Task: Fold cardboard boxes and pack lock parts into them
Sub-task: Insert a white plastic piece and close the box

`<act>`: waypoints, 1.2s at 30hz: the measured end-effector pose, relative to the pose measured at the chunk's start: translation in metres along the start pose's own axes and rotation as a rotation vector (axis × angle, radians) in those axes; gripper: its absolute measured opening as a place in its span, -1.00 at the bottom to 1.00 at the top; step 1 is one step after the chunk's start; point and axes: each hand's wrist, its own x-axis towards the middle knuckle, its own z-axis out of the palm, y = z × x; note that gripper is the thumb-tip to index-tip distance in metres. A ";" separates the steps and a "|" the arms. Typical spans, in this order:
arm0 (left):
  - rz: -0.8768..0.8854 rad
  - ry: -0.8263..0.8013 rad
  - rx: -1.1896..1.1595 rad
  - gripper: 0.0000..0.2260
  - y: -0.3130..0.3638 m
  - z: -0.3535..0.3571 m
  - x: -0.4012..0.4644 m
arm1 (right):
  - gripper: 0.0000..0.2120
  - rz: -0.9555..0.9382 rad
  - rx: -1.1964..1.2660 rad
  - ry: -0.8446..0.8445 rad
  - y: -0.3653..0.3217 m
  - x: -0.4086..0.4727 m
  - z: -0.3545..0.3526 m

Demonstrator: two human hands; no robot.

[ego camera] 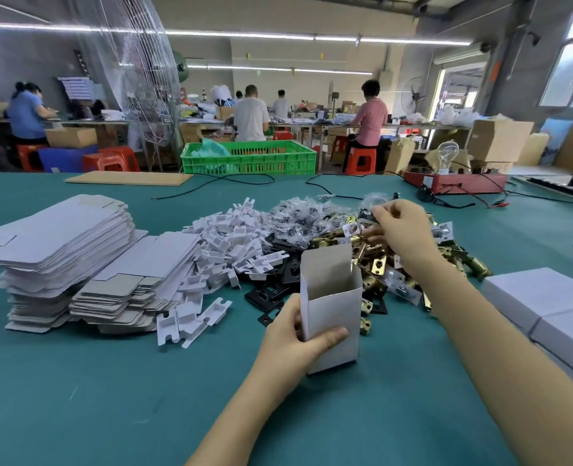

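A teal table (76,415) is covered at 10 o'clock by stacked flat blanks (59,257) and at 12 o'clock by a heap of lock parts (372,260). An open white box (332,314) is held upright at centre, gripped by the left hand (295,344). A small bagged part is pinched over the heap by the right hand (401,230).

Open white box (332,311) beside brass parts (372,264)
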 end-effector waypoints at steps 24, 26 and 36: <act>0.021 -0.041 -0.014 -0.59 0.005 0.004 -0.006 | -0.96 -0.447 -0.670 -0.557 -0.079 -0.116 -0.019; 0.027 -0.043 -0.024 -0.59 0.004 0.004 -0.006 | -0.93 -0.418 -0.595 -0.599 -0.081 -0.116 -0.023; 0.026 -0.047 -0.044 -0.60 0.002 0.003 -0.006 | -0.84 -0.520 -0.611 -0.508 -0.078 -0.121 -0.014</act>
